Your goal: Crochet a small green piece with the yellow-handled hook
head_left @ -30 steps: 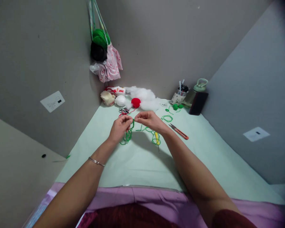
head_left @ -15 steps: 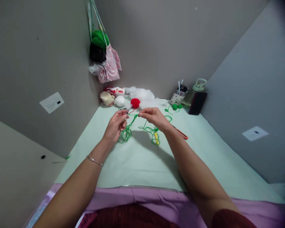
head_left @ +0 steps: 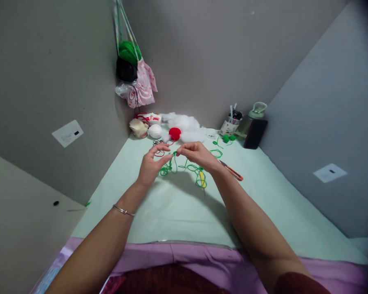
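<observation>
Above the middle of the table, my right hand [head_left: 196, 154] pinches green yarn [head_left: 171, 162] between thumb and fingertips. The yarn hangs down from the pinch toward loose loops on the table. Just left of it, my left hand [head_left: 153, 164] is open, thumb and fingers spread apart close to the yarn. Below my right hand lies a yellow-handled tool [head_left: 202, 179] with a thin metal tip, ringed by loops of green yarn. Orange-handled snips [head_left: 233, 170] lie beside my right forearm.
At the back stand a red yarn ball [head_left: 174, 133], a white ball [head_left: 155, 131], fluffy white stuffing [head_left: 184, 122], a pen cup [head_left: 229, 124], a green bottle [head_left: 247, 122] and a dark phone [head_left: 255, 134]. A pink bag [head_left: 144, 83] hangs on the left wall.
My left hand has opened, its thumb and fingers parting from the yarn. My right hand has come slightly down and left, still pinching; the yarn stretched between the hands now hangs.
</observation>
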Tool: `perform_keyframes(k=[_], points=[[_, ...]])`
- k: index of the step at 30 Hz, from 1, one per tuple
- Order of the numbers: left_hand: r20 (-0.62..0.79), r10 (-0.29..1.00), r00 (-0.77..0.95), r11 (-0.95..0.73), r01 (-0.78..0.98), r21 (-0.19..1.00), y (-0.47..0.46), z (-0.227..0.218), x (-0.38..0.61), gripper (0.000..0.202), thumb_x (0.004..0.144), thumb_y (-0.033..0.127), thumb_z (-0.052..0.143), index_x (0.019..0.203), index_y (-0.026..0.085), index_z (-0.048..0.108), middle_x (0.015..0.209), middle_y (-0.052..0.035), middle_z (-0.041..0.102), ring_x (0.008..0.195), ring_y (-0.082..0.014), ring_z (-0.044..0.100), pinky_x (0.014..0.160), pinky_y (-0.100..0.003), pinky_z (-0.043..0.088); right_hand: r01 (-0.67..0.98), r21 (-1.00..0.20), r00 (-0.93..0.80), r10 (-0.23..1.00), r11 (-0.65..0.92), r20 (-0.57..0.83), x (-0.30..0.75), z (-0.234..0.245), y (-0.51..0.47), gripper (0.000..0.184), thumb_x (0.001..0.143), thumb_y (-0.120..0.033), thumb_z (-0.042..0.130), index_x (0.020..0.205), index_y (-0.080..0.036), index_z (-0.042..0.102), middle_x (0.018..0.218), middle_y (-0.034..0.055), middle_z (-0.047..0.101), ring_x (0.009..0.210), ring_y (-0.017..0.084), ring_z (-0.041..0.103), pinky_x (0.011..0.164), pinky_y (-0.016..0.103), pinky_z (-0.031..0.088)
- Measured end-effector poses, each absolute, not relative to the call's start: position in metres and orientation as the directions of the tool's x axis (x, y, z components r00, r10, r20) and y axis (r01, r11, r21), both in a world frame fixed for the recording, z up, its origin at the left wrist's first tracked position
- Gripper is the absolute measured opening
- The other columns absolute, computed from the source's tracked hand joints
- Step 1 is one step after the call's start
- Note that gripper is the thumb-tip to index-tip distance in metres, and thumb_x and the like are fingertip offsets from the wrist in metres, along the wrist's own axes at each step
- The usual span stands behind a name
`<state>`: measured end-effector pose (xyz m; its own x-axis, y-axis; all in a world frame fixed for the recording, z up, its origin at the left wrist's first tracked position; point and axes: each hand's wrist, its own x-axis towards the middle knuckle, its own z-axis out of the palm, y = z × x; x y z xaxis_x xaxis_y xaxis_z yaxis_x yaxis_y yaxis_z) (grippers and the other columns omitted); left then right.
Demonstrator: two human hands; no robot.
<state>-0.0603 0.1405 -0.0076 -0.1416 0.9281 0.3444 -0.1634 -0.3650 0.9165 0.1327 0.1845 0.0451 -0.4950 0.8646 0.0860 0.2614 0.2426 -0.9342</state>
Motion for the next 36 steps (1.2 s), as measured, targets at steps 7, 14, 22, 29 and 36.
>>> perform_keyframes(k=[7, 14, 22, 29, 36], points=[[0.343, 0.934, -0.099, -0.349, -0.054, 0.935, 0.146, -0.023, -0.056, 0.011, 0.085, 0.032, 0.077, 0.083, 0.021, 0.076, 0.118, -0.0106, 0.077, 0.127, -0.0283, 0.062, 0.115, -0.042, 0.039, 0.236, -0.940, -0.546, 0.834, 0.246, 0.081, 0.131, 0.042, 0.185, 0.033, 0.085, -0.048, 0.070, 0.083, -0.015, 0.073, 0.052, -0.0098, 0.033, 0.051, 0.008, 0.023, 0.050, 0.028, 0.015], [0.351, 0.931, -0.098, -0.352, 0.003, 0.936, 0.148, -0.028, -0.057, 0.016, 0.087, 0.038, 0.073, 0.083, 0.023, 0.070, 0.116, -0.0090, 0.077, 0.123, -0.0270, 0.065, 0.114, -0.043, 0.041, 0.188, -0.946, -0.558, 0.821, 0.266, 0.120, 0.127, 0.040, 0.185, 0.032, 0.077, -0.046, 0.080, 0.085, -0.016, 0.070, 0.053, -0.0120, 0.027, 0.053, 0.008, 0.020, 0.052, 0.027, 0.015], [0.413, 0.900, -0.135, -0.402, 0.107, 0.910, 0.147, -0.024, -0.059, 0.017, 0.090, 0.039, 0.067, 0.087, 0.022, 0.067, 0.121, -0.0111, 0.074, 0.125, -0.0284, 0.064, 0.111, -0.042, 0.043, 0.160, -0.964, -0.589, 0.804, 0.213, 0.080, 0.126, 0.041, 0.183, 0.032, 0.078, -0.047, 0.076, 0.079, -0.017, 0.067, 0.055, -0.0097, 0.035, 0.053, 0.007, 0.024, 0.051, 0.027, 0.016], [0.519, 0.832, -0.194, -0.475, 0.233, 0.849, 0.138, -0.015, -0.056, 0.010, 0.087, 0.032, 0.071, 0.084, 0.023, 0.068, 0.118, -0.0098, 0.074, 0.129, -0.0288, 0.061, 0.118, -0.046, 0.037, 0.159, -0.970, -0.542, 0.838, 0.182, 0.068, 0.126, 0.039, 0.184, 0.029, 0.079, -0.045, 0.076, 0.081, -0.018, 0.066, 0.053, -0.0113, 0.030, 0.052, 0.007, 0.020, 0.050, 0.027, 0.013], [0.560, 0.809, -0.178, -0.501, 0.288, 0.816, 0.139, -0.018, -0.054, 0.006, 0.087, 0.029, 0.071, 0.085, 0.023, 0.070, 0.115, -0.0108, 0.076, 0.125, -0.0297, 0.064, 0.112, -0.048, 0.044, 0.177, -0.968, -0.522, 0.851, 0.178, 0.061, 0.123, 0.040, 0.181, 0.029, 0.079, -0.045, 0.076, 0.081, -0.016, 0.070, 0.054, -0.0103, 0.034, 0.052, 0.007, 0.021, 0.051, 0.027, 0.015]])
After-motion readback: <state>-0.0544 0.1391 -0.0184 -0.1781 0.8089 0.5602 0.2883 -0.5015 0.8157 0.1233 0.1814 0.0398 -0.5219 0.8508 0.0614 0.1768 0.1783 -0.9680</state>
